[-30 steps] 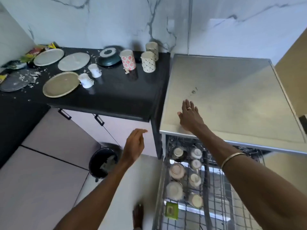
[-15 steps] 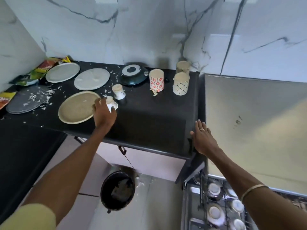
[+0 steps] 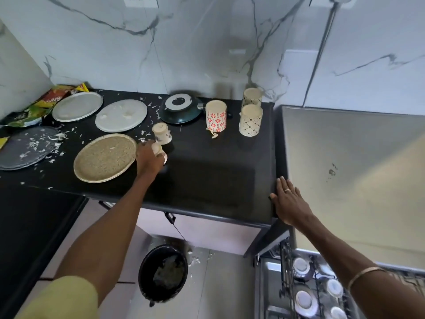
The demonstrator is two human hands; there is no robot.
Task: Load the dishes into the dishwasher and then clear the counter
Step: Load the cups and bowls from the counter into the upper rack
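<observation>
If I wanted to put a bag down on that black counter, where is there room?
The bare patch of the black counter is the front right, between the left hand holding a small cup and the right hand at the edge. The steel top beside it is bare too. The left side is crowded with plates and scraps, the back with cups.

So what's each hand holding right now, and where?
Left hand grips a small white cup round its body. Right hand holds nothing; it rests flat on the counter edge.
</observation>
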